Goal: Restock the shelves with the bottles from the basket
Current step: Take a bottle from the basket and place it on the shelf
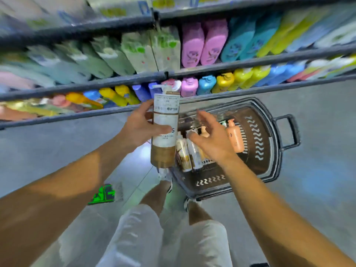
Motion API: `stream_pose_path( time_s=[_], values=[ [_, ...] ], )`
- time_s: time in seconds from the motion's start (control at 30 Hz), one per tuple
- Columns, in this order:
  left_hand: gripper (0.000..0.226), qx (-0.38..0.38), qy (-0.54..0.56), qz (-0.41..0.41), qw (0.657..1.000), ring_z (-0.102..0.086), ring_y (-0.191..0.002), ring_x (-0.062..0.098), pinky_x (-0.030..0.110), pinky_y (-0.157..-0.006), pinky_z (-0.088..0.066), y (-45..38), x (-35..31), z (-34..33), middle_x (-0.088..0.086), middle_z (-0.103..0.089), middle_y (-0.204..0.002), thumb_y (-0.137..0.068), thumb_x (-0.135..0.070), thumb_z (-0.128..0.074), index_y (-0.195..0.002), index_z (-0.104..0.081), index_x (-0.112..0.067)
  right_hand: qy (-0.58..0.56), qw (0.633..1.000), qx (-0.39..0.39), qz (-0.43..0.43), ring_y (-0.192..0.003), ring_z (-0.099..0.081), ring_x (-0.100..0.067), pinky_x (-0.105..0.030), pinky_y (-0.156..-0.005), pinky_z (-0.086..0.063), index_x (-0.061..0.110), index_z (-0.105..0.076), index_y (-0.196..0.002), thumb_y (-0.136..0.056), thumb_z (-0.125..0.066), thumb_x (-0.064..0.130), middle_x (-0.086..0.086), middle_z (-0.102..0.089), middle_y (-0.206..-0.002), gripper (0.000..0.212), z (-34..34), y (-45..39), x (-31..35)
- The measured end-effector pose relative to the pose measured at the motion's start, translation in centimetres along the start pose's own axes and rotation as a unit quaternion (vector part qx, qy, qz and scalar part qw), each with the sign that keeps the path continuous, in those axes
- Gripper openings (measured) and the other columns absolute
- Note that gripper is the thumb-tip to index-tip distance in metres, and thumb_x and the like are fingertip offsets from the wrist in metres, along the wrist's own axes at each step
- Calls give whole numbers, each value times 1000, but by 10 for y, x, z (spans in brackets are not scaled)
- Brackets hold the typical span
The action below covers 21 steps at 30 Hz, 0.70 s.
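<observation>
— Where's the bottle?

— The left hand [141, 125] grips the tall pump bottle [165, 132] upright, fingers and thumb curled round its middle, in front of the lowest shelf [81, 117].

— And the other hand?

— The right hand [209, 140] hovers at three o'clock of it, fingers spread, holding nothing, over the basket [269, 143].

— What's around?

— More bottles lie in the basket, a peach one [236, 136] at its three o'clock side. Coloured bottles [189, 86] crowd the shelf at twelve.
</observation>
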<state>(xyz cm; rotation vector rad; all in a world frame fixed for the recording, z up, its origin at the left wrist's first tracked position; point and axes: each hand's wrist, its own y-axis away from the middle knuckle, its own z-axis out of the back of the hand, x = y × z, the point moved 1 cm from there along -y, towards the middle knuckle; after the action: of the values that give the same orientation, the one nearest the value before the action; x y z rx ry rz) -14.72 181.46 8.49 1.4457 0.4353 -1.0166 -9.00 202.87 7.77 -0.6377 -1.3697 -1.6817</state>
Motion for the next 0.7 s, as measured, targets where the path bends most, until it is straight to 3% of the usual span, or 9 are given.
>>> stream_pose_path(
  time_s=[0.13, 0.23, 0.37, 0.5, 0.7],
  values=[
    [81, -61, 5, -37, 997, -66, -109, 23, 42, -88, -58, 76, -41, 61, 5, -70, -118, -67, 0, -88, -136, -52, -21, 193, 972, 3, 135, -132, -43, -17, -20, -101, -32, 21, -43, -147, -81, -77, 32, -2, -48, -144, 75, -17, 40, 95],
    [78, -120, 3, -71, 990, -67, -107, 22, 48, -90, -56, 136, -59, 97, 5, -70, -116, -68, -3, -88, -134, -53, -24, 332, 913, 25, 238, -141, -33, -27, -33, -115, -26, 13, -40, -149, -82, -76, 38, -9, -43, -150, 80, -33, 72, 153],
    [80, -178, 23, -110, 978, -68, -106, 16, 41, -87, -59, 209, -69, 131, 3, -69, -119, -66, -1, -88, -135, -51, -20, 465, 820, 1, 334, -150, -15, -29, -40, -122, -10, 17, -32, -153, -86, -68, 47, -4, -34, -157, 82, -55, 118, 205],
    [87, -245, 52, -158, 955, -68, -102, 5, 28, -82, -59, 288, -73, 160, -3, -68, -118, -65, 3, -87, -140, -47, -16, 533, 754, -12, 384, -152, -5, -27, -44, -123, -3, 21, -23, -156, -88, -63, 52, -2, -24, -161, 84, -84, 168, 253],
    [87, -337, 59, -209, 916, -68, -103, 7, 39, -88, -59, 393, -76, 212, -8, -70, -116, -62, -7, -91, -135, -49, -30, 567, 683, -8, 461, -151, -7, -29, -46, -123, -6, 21, -19, -157, -91, -57, 57, -2, -22, -162, 84, -139, 230, 319]
  ],
)
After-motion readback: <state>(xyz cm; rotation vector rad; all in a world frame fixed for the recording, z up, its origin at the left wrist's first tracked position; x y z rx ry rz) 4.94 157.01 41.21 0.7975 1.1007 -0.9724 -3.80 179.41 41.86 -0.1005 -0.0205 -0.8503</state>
